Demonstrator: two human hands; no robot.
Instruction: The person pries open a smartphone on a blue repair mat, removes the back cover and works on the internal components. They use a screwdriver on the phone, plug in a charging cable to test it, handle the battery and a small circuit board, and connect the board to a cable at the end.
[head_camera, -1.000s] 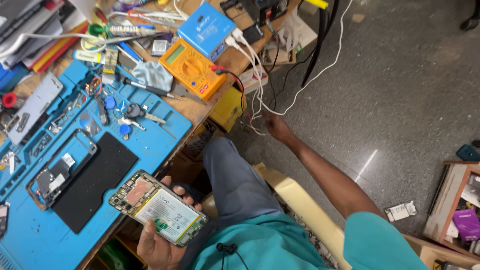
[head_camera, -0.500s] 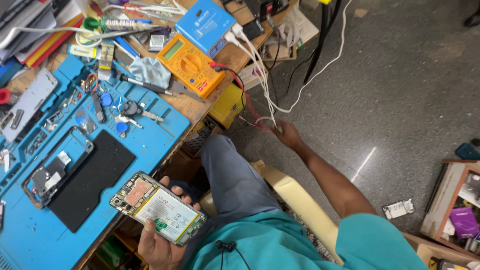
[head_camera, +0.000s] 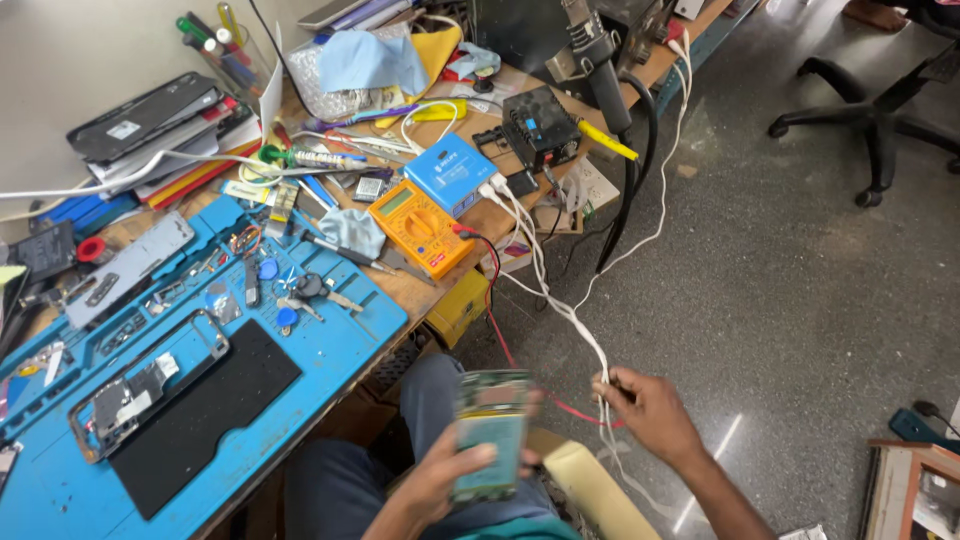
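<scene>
My left hand (head_camera: 445, 478) holds an opened phone (head_camera: 491, 428) upright over my lap, its green board and pale battery facing me. To its right, my right hand (head_camera: 648, 408) is closed around a bundle of white cables (head_camera: 560, 305) together with a thin red wire (head_camera: 492, 310), just off the bench's edge. The cables run up to a blue box (head_camera: 452, 172) on the bench. The red wire leads to an orange multimeter (head_camera: 420, 226).
A blue work mat (head_camera: 330, 355) carries a black pad (head_camera: 205, 415), a phone frame (head_camera: 140, 395), keys and small parts. Tools, pens, cloths and a black power unit (head_camera: 540, 125) crowd the wooden bench. A hot-air nozzle hose hangs at the edge. An office chair (head_camera: 880, 110) stands on the grey floor.
My right hand has come up from near the floor and now grips the white cables. The left hand has moved the phone rightward and tilted it upright. The view has shifted up the bench.
</scene>
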